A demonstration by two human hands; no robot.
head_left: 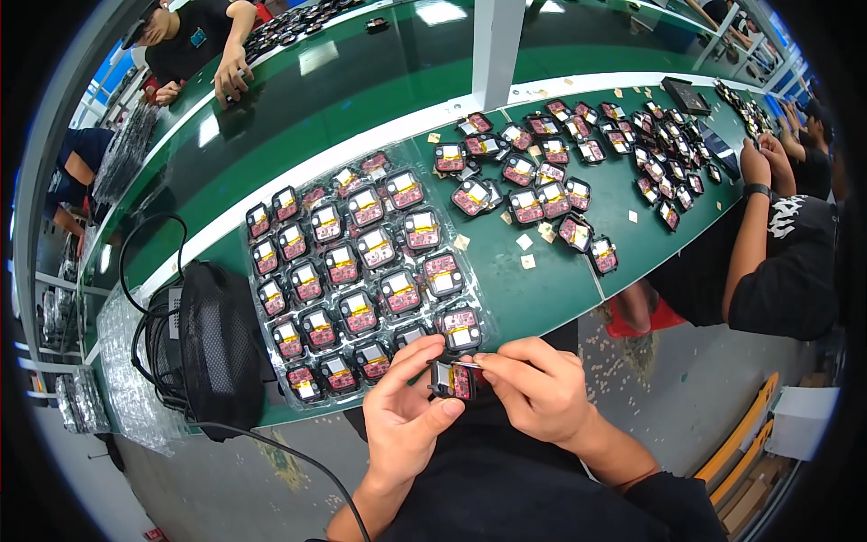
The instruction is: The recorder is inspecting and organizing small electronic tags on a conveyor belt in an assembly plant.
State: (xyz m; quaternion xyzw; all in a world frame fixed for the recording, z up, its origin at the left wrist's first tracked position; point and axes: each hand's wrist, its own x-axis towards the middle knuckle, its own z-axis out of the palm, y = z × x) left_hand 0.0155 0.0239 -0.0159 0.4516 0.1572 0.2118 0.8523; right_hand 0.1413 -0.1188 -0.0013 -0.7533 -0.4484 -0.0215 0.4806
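My left hand [397, 429] holds a small black device housing [454, 383] between thumb and fingers, tilted so its red circuit board shows. From the right, my right hand [542, 397] pinches a thin light-coloured piece [468, 365] against the housing's upper edge; its exact kind is too small to tell. Just beyond my hands lies a clear plastic tray [475, 303] with rows of similar black housings, each with a red board, a silver part and yellow tape. One such housing [461, 329] sits in the tray's near right corner, close to my left fingertips.
Loose housings [542, 200] and small pale paper squares [527, 262] are scattered over the green table [506, 298]. At the left stand a black mesh bag [219, 348] with cables and stacked clear trays [135, 361]. A grey post [497, 54] rises behind. Co-workers sit at right and far left.
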